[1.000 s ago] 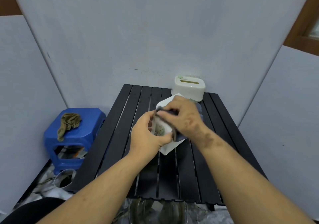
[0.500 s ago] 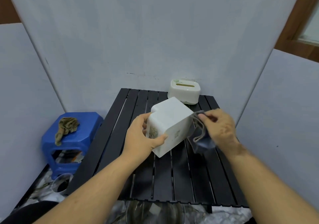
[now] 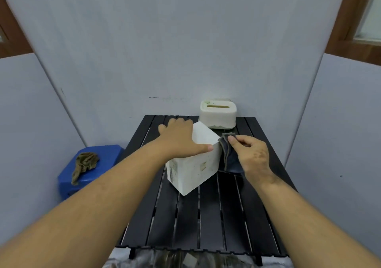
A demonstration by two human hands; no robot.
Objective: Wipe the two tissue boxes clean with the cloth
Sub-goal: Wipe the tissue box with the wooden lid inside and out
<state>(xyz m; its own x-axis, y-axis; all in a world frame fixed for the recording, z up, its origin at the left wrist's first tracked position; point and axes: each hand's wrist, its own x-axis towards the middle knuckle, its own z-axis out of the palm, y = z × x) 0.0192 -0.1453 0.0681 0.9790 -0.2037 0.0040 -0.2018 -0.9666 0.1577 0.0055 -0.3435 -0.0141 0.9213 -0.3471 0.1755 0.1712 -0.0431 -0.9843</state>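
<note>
A white tissue box (image 3: 193, 168) stands on the black slatted table (image 3: 206, 222), its near side speckled with small marks. My left hand (image 3: 179, 139) lies across its top, fingers spread and thumb along the front top edge. My right hand (image 3: 251, 154) pinches a folded dark grey cloth (image 3: 228, 154) against the box's right side. A second, cream tissue box (image 3: 218, 114) with a slot in its lid stands at the table's back edge by the wall.
A blue plastic stool (image 3: 90, 170) stands left of the table with an olive rag (image 3: 84, 164) draped on it. Grey panels close in the table on the left, back and right. Crumpled plastic lies under the table's front edge.
The white box went from being held tilted in my left hand to standing on the table. My left hand shifted onto its top. My right hand with the cloth moved to the box's right side.
</note>
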